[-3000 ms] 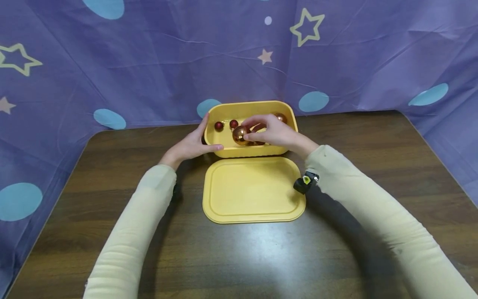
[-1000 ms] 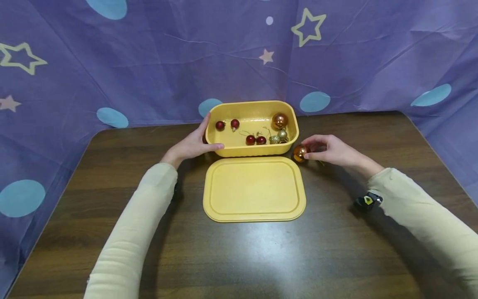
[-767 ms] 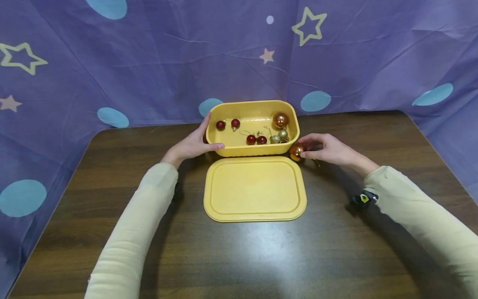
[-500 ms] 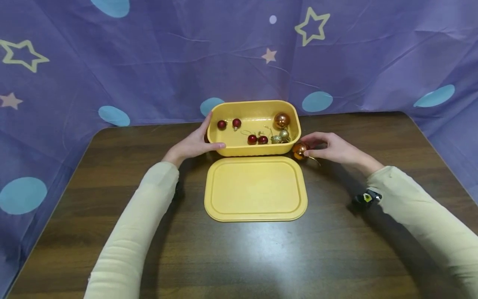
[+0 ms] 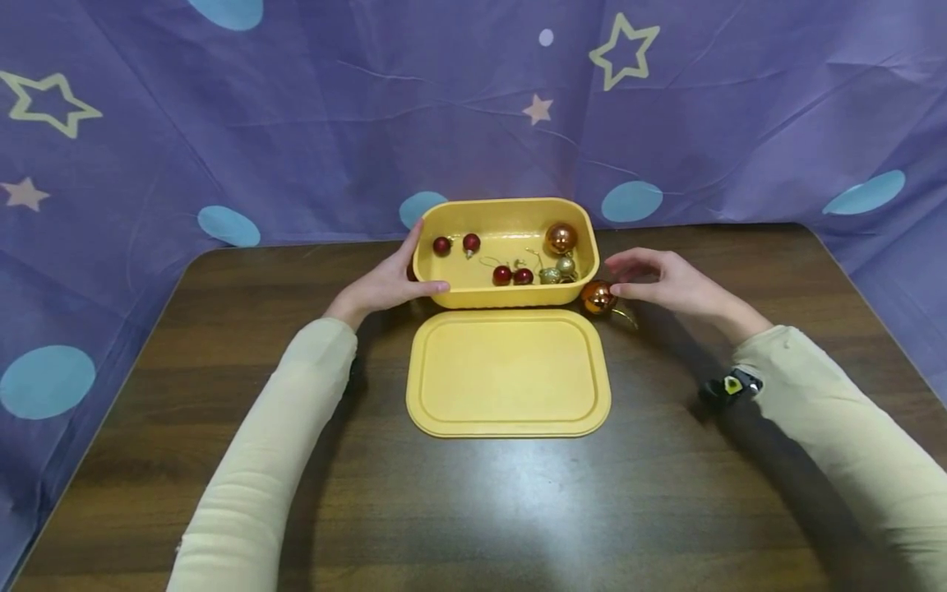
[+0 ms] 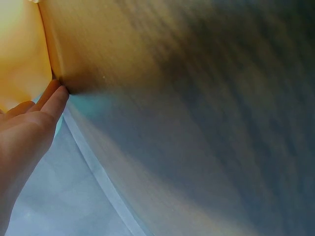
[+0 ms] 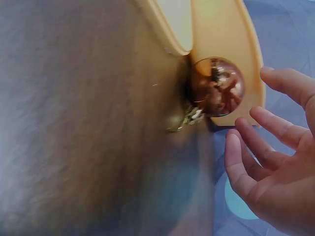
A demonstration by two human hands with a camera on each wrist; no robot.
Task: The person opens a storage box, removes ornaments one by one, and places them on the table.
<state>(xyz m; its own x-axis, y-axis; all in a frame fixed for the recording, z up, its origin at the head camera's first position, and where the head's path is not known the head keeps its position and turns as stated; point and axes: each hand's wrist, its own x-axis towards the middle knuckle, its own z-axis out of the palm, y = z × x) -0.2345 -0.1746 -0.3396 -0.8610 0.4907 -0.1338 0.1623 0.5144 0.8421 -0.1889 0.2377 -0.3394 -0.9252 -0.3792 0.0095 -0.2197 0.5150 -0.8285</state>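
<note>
My left hand (image 5: 384, 284) grips the left end of a yellow plastic box (image 5: 510, 299), thumb over its front rim and fingers along the side. In the left wrist view the fingers (image 6: 55, 102) lie against the box wall. A shiny copper Christmas bauble (image 5: 598, 297) with a gold hanging loop rests on the table at the box's front right corner. Just right of it is my right hand (image 5: 669, 284), fingers spread and holding nothing. In the right wrist view a gap shows between fingertips and bauble (image 7: 216, 87). Inside the box lie another copper bauble (image 5: 561, 238) and several small ornaments.
The yellow lid (image 5: 509, 374) lies flat on the wooden table (image 5: 473, 510), in front of the box. Small dark red baubles (image 5: 471, 242) and gold ones (image 5: 550, 275) sit in the box. A purple curtain (image 5: 333, 123) with stars hangs behind the table.
My right hand has carried one copper bauble out of the box to the table beside its right corner, then let go and drawn slightly away. The left hand has stayed on the box.
</note>
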